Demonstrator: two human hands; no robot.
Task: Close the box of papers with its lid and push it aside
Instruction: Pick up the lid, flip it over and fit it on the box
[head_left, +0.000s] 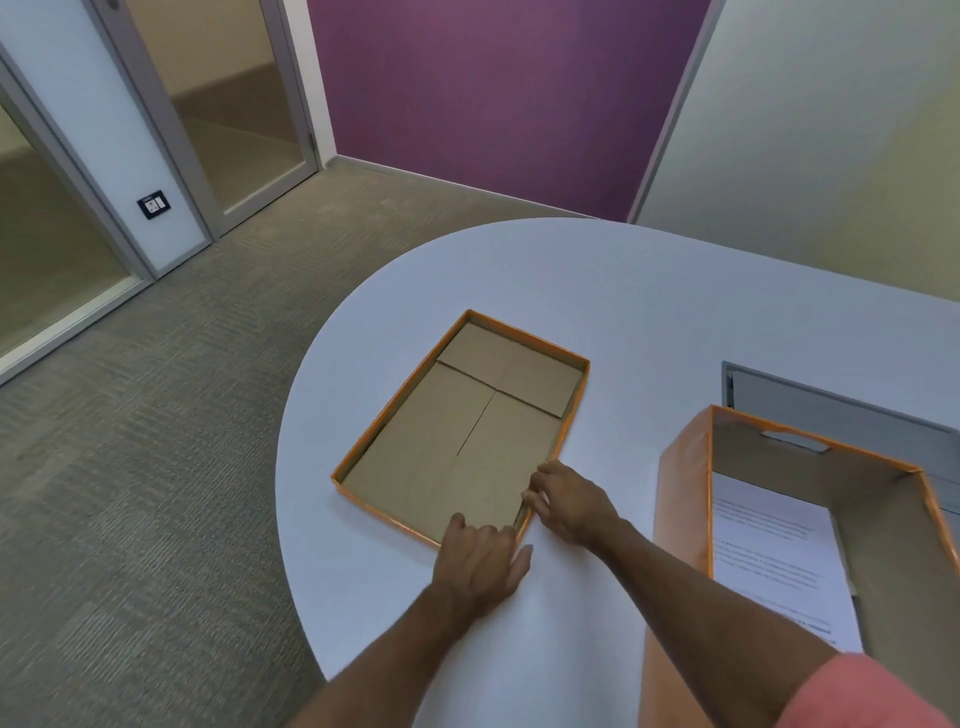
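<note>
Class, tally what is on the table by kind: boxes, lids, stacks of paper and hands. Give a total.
Boxes: 1, the orange box
Lids: 1, the lid lying upside down
Paper stacks: 1, the papers inside the box
Hands: 2, left hand, right hand
Total: 5

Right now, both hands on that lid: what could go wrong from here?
1. Both hands, left hand and right hand, pinch one near corner of the lid; lifted from there, it may tilt or sag.
2. The lid lies inside-up, so it needs flipping; mid-flip it could clip the open box nearby.
3. The lid's left corner sits close to the table edge, so a slip could drop it.
</note>
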